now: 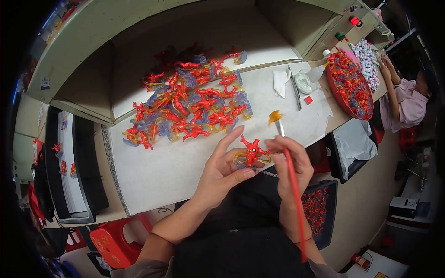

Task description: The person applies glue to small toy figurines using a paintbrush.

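Close in front of me, my left hand (217, 175) grips a small red figurine (252, 151) between thumb and fingers. The figurine has raised arms, a translucent yellow ring around it and a purplish clear base. My right hand (296, 167) is closed around a paintbrush (294, 199) with a long red handle, a metal collar and orange-yellow bristles. Those bristles point away from me, above and to the right of the figurine, apart from it. Right-hand fingertips lie close beside the figurine's right side; whether they touch it I cannot tell.
Many similar figurines (185, 104) lie heaped on the white-covered bench (153, 180). To the right are a white cloth (281, 83), tweezers (295, 90), a squeeze bottle (317, 73) and a full red tray (337, 103). A black tray (95, 185) stands left; a co-worker (408, 102) sits far right.
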The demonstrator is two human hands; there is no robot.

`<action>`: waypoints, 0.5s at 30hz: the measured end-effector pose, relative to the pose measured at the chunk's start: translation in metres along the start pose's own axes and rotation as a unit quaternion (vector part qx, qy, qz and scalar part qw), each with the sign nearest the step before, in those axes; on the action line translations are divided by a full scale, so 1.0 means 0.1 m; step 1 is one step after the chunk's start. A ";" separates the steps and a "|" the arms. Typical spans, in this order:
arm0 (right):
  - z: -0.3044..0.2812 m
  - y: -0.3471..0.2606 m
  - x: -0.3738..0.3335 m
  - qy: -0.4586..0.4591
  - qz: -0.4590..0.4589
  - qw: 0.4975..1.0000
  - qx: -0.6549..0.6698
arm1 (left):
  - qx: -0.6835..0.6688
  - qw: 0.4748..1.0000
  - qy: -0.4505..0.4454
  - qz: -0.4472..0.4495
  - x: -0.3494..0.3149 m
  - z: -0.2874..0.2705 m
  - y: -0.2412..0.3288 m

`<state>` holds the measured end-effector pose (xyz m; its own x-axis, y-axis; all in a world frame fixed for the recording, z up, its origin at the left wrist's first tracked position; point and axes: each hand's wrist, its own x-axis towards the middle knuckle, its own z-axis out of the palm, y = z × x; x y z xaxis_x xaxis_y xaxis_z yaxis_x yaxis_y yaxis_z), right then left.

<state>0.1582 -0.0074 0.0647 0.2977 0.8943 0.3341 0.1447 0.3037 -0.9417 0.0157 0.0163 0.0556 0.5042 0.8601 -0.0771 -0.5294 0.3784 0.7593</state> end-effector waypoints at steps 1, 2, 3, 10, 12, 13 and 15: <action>-0.02 0.01 0.02 0.032 -0.012 0.999 -0.012 | 0.013 1.000 -0.007 -0.009 0.01 -0.04 0.00; -0.14 0.03 0.04 0.062 -0.046 0.996 -0.046 | 0.026 0.999 -0.017 -0.018 0.02 -0.03 0.00; -0.25 0.06 0.04 0.097 -0.065 0.993 0.015 | 0.025 0.999 -0.018 -0.019 0.02 -0.02 0.00; -0.21 -0.17 0.07 -0.077 -0.077 0.991 -0.080 | 0.062 0.998 -0.003 0.027 -0.02 -0.05 -0.10; -0.21 -0.19 0.07 -0.031 -0.113 0.988 -0.099 | 0.061 0.998 0.005 0.018 -0.02 -0.07 -0.12; -0.14 -0.23 0.05 -0.063 -0.144 0.984 -0.089 | 0.057 0.998 -0.004 0.023 -0.01 -0.08 -0.13; -0.05 -0.20 0.10 -0.150 -0.196 0.961 -0.123 | 0.054 0.998 -0.013 0.029 -0.02 -0.08 -0.13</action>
<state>0.1631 -0.0059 0.0872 -0.1048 0.7927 0.6006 0.4202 0.5827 -0.6957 0.0157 0.0121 0.0408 0.4927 0.8700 -0.0156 -0.4821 0.2878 0.8275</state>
